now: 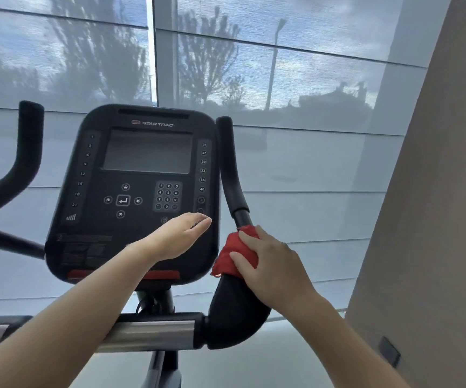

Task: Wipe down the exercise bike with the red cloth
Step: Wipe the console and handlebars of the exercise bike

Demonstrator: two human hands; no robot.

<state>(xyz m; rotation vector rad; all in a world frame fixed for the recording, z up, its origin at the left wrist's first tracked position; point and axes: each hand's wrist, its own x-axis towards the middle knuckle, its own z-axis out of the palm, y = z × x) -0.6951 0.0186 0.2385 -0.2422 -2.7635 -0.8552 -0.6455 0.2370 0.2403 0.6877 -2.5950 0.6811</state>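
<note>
The exercise bike's black console (pixel 131 191) with a dark screen and keypad fills the middle of the head view. Its right handlebar (pixel 232 169) rises beside the console. The red cloth (pixel 230 254) is wrapped around that bar's lower part, and my right hand (pixel 274 264) is closed over it, pressing it to the bar. My left hand (pixel 178 236) hovers flat in front of the console's lower right, fingers together and extended, holding nothing. The left handlebar (pixel 27 152) curves up at the far left.
A chrome crossbar (pixel 153 331) runs under the console. A beige wall (pixel 433 219) stands close on the right, with a small dark socket (pixel 390 351) low on it. Translucent window blinds (pixel 310 135) hang right behind the bike.
</note>
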